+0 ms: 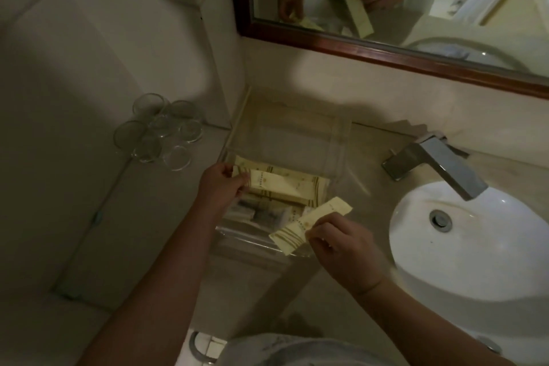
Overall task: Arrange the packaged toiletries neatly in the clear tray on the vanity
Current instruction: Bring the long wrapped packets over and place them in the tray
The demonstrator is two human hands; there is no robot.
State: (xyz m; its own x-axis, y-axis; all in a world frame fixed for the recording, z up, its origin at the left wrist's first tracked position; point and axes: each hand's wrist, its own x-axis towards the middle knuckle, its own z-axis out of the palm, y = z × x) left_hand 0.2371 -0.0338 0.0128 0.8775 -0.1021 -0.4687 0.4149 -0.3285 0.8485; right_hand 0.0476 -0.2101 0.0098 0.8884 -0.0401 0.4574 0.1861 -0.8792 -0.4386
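My right hand (346, 249) pinches a packet (309, 224) above the clear tray (338, 140), left hand (221, 184) gripping another packet (279, 184); dropped crooked, mine could jut over the rim.

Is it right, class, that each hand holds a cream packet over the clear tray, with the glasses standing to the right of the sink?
Not quite. The head view shows the glasses left of the clear tray, on the far side from the sink. The rest holds: the left hand and right hand each hold a cream packet over the tray.
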